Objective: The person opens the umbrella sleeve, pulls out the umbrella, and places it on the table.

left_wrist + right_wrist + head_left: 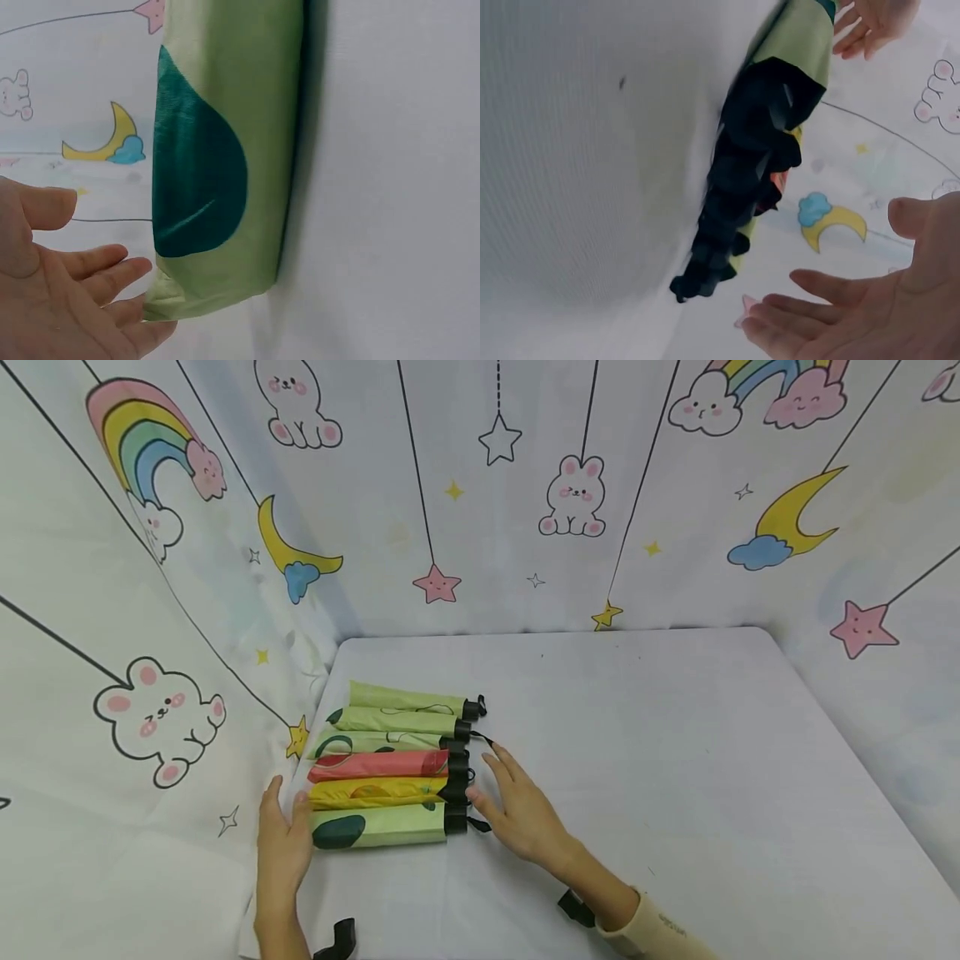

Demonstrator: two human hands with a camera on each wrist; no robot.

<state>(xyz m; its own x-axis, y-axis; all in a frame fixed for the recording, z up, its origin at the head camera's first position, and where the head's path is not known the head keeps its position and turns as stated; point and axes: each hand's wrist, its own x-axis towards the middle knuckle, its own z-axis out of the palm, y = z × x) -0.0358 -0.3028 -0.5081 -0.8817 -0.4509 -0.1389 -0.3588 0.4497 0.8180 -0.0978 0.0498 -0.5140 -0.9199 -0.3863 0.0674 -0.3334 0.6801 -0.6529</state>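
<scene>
Several folded umbrellas in fabric sleeves lie side by side in a row on the white table. Nearest is a light green umbrella (397,831) with a dark green patch, then a yellow umbrella (348,793), a red umbrella (382,765) and more green umbrellas (401,720) behind. Their black handles (742,150) line up on the right. My left hand (283,852) is beside the sleeve ends, fingers extended and thumb apart; the left wrist view shows its fingertips right at the nearest sleeve's end. My right hand (525,818) holds nothing, its fingers spread near the handles and straps.
The white table (675,777) extends far to the right of the row. Behind and on the left hangs a white cloth (495,543) printed with rabbits, stars, moons and rainbows. Black straps (576,908) show near both wrists.
</scene>
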